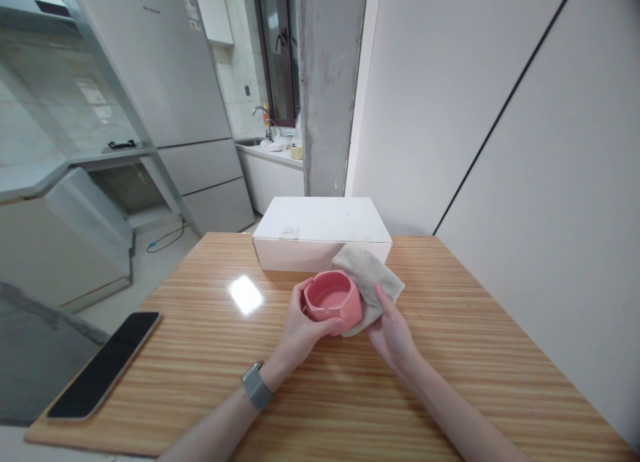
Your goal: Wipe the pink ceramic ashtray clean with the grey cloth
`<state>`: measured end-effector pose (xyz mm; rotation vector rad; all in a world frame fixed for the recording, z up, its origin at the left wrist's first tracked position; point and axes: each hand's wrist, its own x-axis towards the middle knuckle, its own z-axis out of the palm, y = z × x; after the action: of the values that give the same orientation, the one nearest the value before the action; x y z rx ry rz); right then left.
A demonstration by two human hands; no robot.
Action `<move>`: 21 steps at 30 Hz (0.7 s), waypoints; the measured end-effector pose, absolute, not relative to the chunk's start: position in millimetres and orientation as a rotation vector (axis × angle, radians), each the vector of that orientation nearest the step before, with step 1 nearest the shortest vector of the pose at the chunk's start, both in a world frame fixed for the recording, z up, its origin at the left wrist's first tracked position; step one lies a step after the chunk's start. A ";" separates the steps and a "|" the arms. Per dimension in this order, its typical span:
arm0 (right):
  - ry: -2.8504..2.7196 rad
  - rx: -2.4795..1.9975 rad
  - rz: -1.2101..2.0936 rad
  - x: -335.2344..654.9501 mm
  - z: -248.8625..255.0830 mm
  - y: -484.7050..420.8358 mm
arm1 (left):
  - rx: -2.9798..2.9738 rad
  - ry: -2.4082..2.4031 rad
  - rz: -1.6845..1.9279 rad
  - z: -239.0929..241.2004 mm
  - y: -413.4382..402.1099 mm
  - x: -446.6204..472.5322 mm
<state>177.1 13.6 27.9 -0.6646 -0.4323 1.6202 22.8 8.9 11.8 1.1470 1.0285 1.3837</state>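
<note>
A pink faceted ashtray [336, 302] with notches in its rim is tilted toward me above the wooden table [440, 395]. Gripping its left side is my left hand [306, 325], the thumb across the front and the fingers mostly hidden behind. My right hand [393, 332] holds a light grey cloth [370, 282] between thumb and fingers. The cloth lies against the ashtray's right side and stands up behind it. Some of my right fingers are hidden under the cloth.
A closed white box [323, 222] stands at the table's far edge, just behind my hands. A dark-screened phone [107, 365] lies at the left edge. On the right rises a white panelled wall [540, 202]; a fridge [160, 75] and sink counter are beyond the table.
</note>
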 end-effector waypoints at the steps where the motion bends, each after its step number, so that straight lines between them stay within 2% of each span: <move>1: -0.428 -0.669 1.616 176.7 28.2 13.0 | 1.158 1.042 1.381 11.2 9.6 21.8; 7: -0.398 -0.731 1.530 180.3 29.0 14.5 | 1.222 1.103 1.213 4.3 11.4 17.6; 21: -0.360 -0.747 1.506 181.5 26.6 18.9 | 1.686 1.013 1.223 0.4 7.1 16.1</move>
<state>181.5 18.9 26.6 -0.7469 -0.3600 1.5056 16.1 7.1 0.4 1.6863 1.0131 1.2230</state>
